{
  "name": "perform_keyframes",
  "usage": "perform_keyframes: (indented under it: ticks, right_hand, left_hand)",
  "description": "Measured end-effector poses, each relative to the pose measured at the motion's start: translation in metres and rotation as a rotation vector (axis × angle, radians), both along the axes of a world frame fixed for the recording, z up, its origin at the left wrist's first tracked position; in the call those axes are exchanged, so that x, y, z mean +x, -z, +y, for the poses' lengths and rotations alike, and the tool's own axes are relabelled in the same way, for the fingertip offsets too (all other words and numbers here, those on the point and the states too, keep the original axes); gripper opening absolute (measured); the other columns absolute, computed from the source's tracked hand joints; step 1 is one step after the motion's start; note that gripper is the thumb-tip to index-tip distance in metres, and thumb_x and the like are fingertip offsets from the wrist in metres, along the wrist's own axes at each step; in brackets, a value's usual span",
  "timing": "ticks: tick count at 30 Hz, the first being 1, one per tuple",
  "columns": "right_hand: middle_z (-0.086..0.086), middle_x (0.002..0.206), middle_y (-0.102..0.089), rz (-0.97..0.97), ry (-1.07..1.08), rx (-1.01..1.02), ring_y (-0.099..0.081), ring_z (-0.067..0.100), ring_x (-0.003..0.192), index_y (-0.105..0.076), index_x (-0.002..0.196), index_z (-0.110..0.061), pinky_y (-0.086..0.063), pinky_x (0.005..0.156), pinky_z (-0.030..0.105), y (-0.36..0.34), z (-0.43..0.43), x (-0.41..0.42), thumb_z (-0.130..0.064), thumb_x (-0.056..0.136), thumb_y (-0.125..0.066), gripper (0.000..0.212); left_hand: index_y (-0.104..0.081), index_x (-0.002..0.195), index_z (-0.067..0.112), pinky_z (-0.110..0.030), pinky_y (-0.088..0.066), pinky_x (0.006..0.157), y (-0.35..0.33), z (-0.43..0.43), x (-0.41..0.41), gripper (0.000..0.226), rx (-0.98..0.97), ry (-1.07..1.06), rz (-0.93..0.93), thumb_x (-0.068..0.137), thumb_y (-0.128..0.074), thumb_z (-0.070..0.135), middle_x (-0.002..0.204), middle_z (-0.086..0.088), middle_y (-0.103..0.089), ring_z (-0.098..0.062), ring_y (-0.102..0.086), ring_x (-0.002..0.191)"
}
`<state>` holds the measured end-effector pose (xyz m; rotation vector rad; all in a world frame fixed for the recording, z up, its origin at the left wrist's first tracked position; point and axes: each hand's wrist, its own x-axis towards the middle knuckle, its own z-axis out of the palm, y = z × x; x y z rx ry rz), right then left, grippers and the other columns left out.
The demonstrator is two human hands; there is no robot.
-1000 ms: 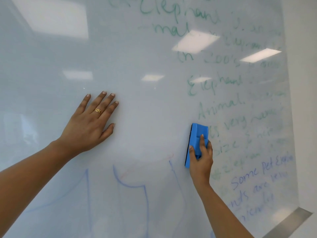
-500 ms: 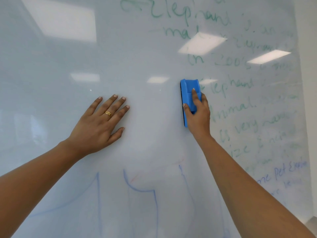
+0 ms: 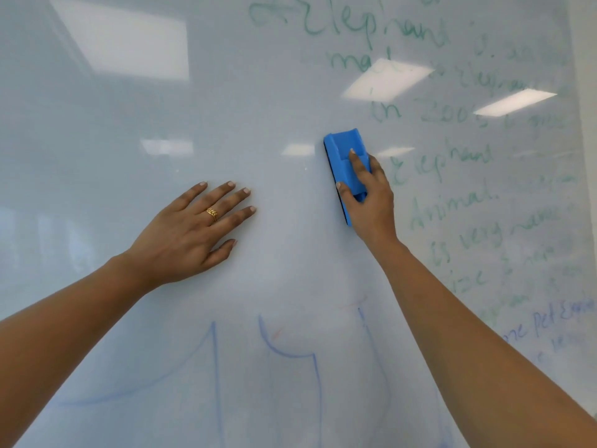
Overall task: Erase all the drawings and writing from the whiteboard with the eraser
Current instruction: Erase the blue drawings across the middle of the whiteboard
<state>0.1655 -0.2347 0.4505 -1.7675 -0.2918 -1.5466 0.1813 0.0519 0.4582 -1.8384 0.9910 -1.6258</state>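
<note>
A glossy whiteboard (image 3: 135,130) fills the head view. My right hand (image 3: 370,195) grips a blue eraser (image 3: 344,153), upright and pressed flat on the board at centre right. My left hand (image 3: 193,231), wearing a gold ring, lies flat on the board to the eraser's left, fingers spread, holding nothing. Faded green writing (image 3: 452,176) covers the right side, just right of the eraser. Blue writing (image 3: 549,321) sits at lower right. Blue drawn lines (image 3: 290,350) run along the bottom, below both hands.
Ceiling lights reflect in the board's surface (image 3: 386,79). The board's right edge meets a pale wall (image 3: 586,92) at the far right.
My right hand has carried the eraser up the board from lower centre to beside the green writing, then dipped slightly. My left hand has stayed flat on the board.
</note>
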Motion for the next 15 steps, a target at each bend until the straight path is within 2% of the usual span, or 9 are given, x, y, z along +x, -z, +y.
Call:
perform_keyframes:
  ticks: [3,6,10,15]
  right_hand:
    - [0.008,0.148,-0.030,-0.017,-0.008,0.012,-0.027,0.019,0.137,-0.037,0.140,-0.028,-0.028,0.110,0.027,0.036,-0.005,0.000,-0.017,0.091,-0.058,0.054]
    - [0.005,0.146,-0.033,-0.007,0.009,0.131,-0.031,0.013,0.135,-0.041,0.138,-0.028,-0.033,0.111,0.034,0.088,-0.023,-0.002,-0.017,0.090,-0.059,0.052]
    - [-0.001,0.148,-0.031,0.045,0.007,0.368,-0.025,-0.004,0.129,-0.040,0.132,-0.039,-0.036,0.109,0.036,0.138,-0.024,-0.008,-0.019,0.090,-0.059,0.051]
    - [0.000,0.150,-0.028,0.029,0.001,0.410,-0.022,-0.005,0.128,-0.043,0.137,-0.027,-0.033,0.110,0.032,0.147,0.018,-0.009,-0.016,0.089,-0.060,0.052]
  left_hand:
    - [-0.042,0.140,0.014,-0.042,-0.019,0.113,0.006,0.006,0.000,0.053,-0.018,-0.001,0.009,0.095,-0.029,0.038,0.149,-0.008,-0.035,-0.023,-0.031,0.137]
    - [-0.040,0.141,0.015,-0.042,-0.017,0.114,0.008,0.012,0.001,0.053,-0.019,0.003,0.017,0.096,-0.027,0.039,0.150,-0.007,-0.033,-0.018,-0.023,0.140]
    - [-0.045,0.139,0.013,-0.044,-0.020,0.112,0.009,0.013,0.000,0.053,-0.011,0.006,0.017,0.095,-0.029,0.038,0.148,-0.009,-0.037,-0.024,-0.034,0.136]
    - [-0.046,0.138,0.012,-0.043,-0.019,0.112,0.009,0.014,-0.001,0.053,-0.006,0.018,0.020,0.094,-0.029,0.037,0.147,-0.009,-0.038,-0.027,-0.035,0.135]
